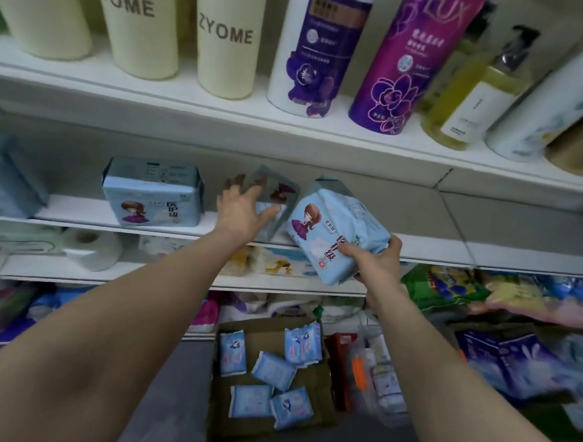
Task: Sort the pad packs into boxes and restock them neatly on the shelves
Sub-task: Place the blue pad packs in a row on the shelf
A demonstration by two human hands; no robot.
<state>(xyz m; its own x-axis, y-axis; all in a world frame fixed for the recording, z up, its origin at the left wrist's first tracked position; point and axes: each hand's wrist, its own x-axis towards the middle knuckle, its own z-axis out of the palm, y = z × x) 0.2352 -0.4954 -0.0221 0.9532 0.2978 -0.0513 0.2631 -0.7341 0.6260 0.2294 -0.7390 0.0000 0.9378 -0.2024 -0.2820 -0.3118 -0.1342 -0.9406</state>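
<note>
My right hand grips a light blue pad pack with a cartoon girl on it, held tilted at the front edge of the middle shelf. My left hand reaches with spread fingers onto a blue box standing on that shelf, and touches its front. Another blue pad box stands further left on the same shelf. Below, on the floor, an open cardboard box holds several small blue pad packs.
The upper shelf carries cream ZYOME bottles, purple body-wash bottles and a yellow pump bottle. A toilet roll lies on the lower shelf. Packaged goods crowd the right side and the bottom shelves.
</note>
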